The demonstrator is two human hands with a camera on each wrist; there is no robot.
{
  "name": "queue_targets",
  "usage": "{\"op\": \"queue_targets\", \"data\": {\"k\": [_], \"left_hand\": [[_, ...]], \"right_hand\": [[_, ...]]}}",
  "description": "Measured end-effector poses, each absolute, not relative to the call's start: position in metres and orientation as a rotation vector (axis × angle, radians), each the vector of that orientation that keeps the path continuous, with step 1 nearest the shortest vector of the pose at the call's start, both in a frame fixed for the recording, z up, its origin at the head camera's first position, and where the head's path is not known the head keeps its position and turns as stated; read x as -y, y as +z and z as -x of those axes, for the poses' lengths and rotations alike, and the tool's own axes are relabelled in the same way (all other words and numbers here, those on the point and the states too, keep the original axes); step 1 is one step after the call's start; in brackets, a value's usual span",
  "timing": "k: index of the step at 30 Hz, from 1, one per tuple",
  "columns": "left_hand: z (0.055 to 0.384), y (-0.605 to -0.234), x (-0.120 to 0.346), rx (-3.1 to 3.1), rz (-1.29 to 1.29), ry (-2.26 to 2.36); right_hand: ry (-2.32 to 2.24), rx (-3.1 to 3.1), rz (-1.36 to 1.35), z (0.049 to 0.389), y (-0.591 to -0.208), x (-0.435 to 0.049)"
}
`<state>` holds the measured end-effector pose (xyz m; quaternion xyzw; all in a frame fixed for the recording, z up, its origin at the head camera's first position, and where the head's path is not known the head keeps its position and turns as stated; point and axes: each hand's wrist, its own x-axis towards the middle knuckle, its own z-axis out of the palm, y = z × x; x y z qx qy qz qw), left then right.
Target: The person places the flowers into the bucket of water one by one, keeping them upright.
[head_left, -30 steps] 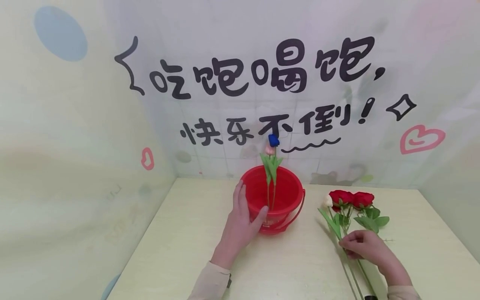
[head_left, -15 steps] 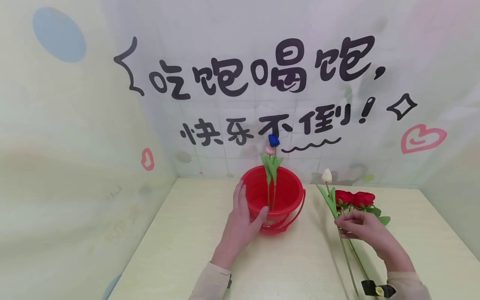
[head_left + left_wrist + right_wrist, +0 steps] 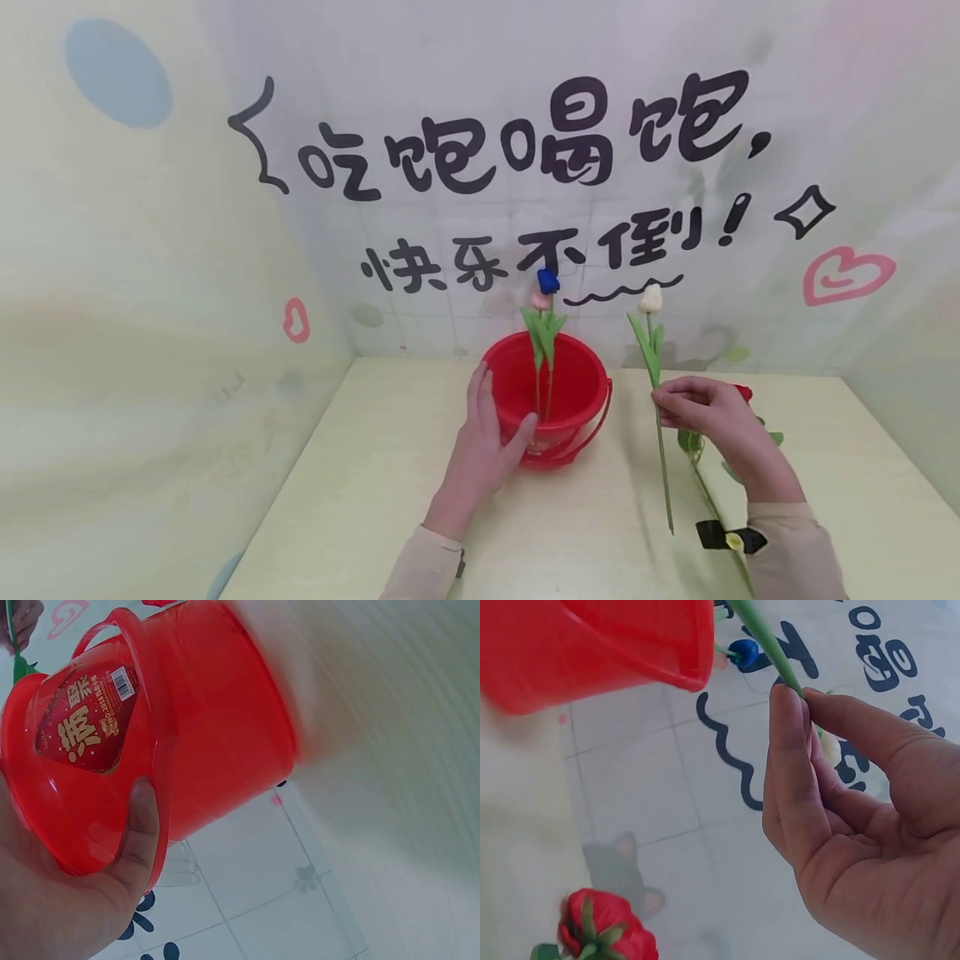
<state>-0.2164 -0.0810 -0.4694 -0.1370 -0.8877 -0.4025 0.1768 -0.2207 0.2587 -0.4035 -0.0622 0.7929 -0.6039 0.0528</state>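
A red bucket (image 3: 555,435) stands on the table. My left hand (image 3: 480,458) holds its near left side, the thumb (image 3: 144,817) lying across the wall below the rim. Inside the bucket, a blue tulip (image 3: 548,281) and a pink tulip (image 3: 540,301) stand upright on thin stems. To the right, my right hand (image 3: 712,417) pinches a white tulip (image 3: 651,298) just below its leaves, between thumb and fingertips. The tulip is nearly upright, its bare stem hanging below the hand. In the right wrist view the green stem (image 3: 769,645) shows at the fingertips.
Red roses lie on the table beyond my right hand, mostly hidden; one rose (image 3: 604,924) shows in the right wrist view. The bucket's red handle (image 3: 600,429) hangs on its right side. A printed wall sheet (image 3: 420,325) stands behind the table (image 3: 360,500).
My right hand has lifted the white tulip off the roses and moved up and left, bringing it nearly upright. My left hand and the bucket stay in place.
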Motion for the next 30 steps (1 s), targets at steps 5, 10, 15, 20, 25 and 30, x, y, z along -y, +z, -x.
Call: {"op": "queue_targets", "data": {"k": [5,10,15,20,25,30], "left_hand": [[0.216,-0.47,0.082,2.51,0.378,-1.153],[0.216,-0.469,0.082,2.519,0.372,-1.158],[0.216,-0.468,0.081,2.533,0.358,-1.147],[0.215,-0.47,0.081,2.547,0.338,-1.131],[0.215,-0.471,0.081,2.553,0.339,-1.145],[0.215,-0.47,0.082,2.546,0.36,-1.158]], "right_hand": [[-1.809,-2.439,0.17,0.228,-0.391,-0.249],[-1.844,-2.428,0.169,0.235,-0.38,-0.24],[-1.879,-2.413,0.212,0.242,-0.372,-0.23],[-1.932,-2.398,0.242,0.247,-0.365,-0.22],[-2.029,-2.349,0.256,0.25,-0.358,-0.21],[-2.085,-2.343,0.245,0.255,-0.35,-0.201]]}}
